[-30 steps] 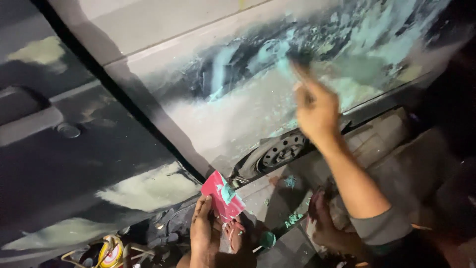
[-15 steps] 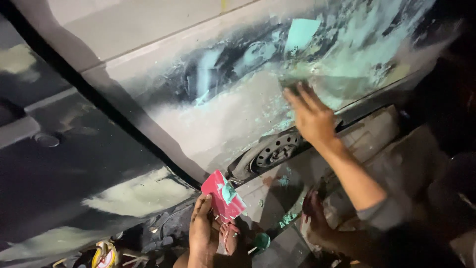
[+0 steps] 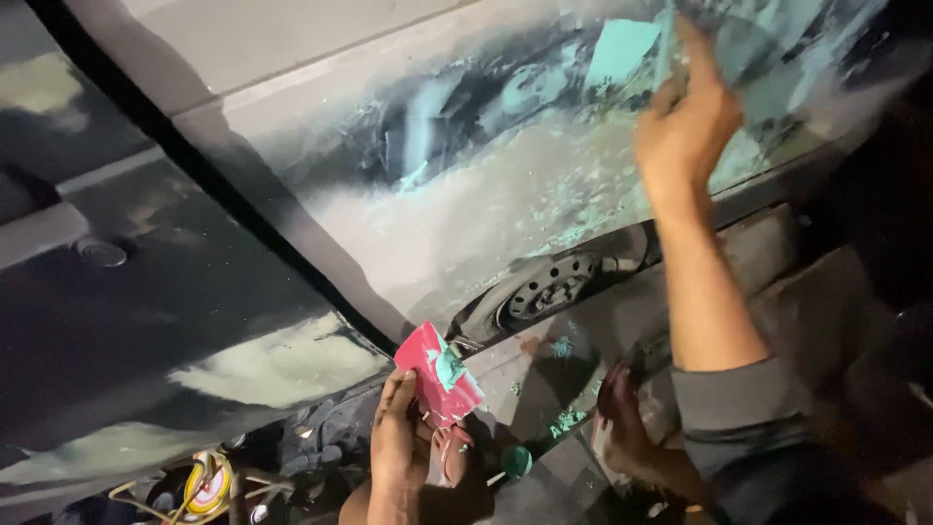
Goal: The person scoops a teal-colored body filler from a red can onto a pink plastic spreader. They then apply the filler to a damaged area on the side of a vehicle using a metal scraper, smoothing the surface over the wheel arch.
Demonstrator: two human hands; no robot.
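My right hand [image 3: 685, 122] is raised against the grey car panel [image 3: 466, 209], fingers pointing up. It presses a thin, blurred spreader [image 3: 667, 44] onto smeared teal filler [image 3: 622, 49]. Low in the view, my left hand [image 3: 398, 447] holds a red card [image 3: 435, 374] tilted upward, with a dab of teal filler [image 3: 449, 367] on it. The two hands are far apart.
A dark door panel [image 3: 146, 292] with pale filler patches [image 3: 282, 365] fills the left. Below the grey panel there is a wheel with a perforated rim [image 3: 549, 287]. A small teal cap [image 3: 517, 460] and a yellow tool [image 3: 209, 481] lie on the ground, and my foot [image 3: 622, 428] rests nearby.
My right hand has swept up and to the right across the panel, from its lower middle to its top edge. My left hand and the red card have stayed put.
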